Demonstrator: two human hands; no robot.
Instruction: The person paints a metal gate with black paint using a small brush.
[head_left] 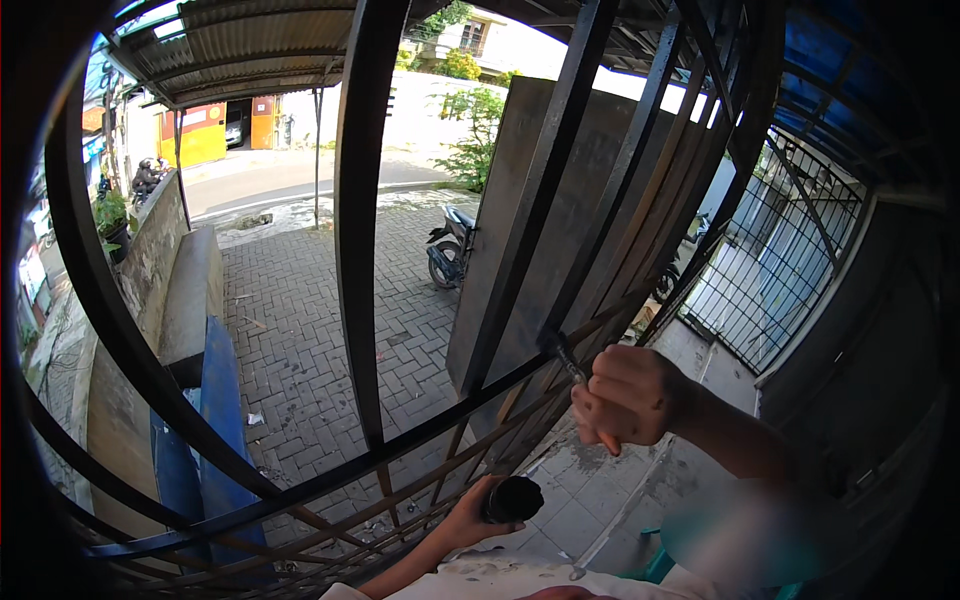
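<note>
My right hand (632,392) is closed round a paintbrush (571,364). The orange end of its handle pokes out below my fist. The dark bristles meet a black metal bar of the grille (540,352), close to where an upright joins the crossbar. Lower down, my left hand (468,518) grips a small round container (512,499) from its left side. Its top and inside look black; I cannot make out how full it is.
A dark sheet-metal panel (520,210) stands behind the bars. Beyond are grey paving (310,330), a parked motorcycle (452,245) and a blue board (222,420). On the right, a mesh gate (775,270) borders the tiled floor. Something green (655,560) sits near my body.
</note>
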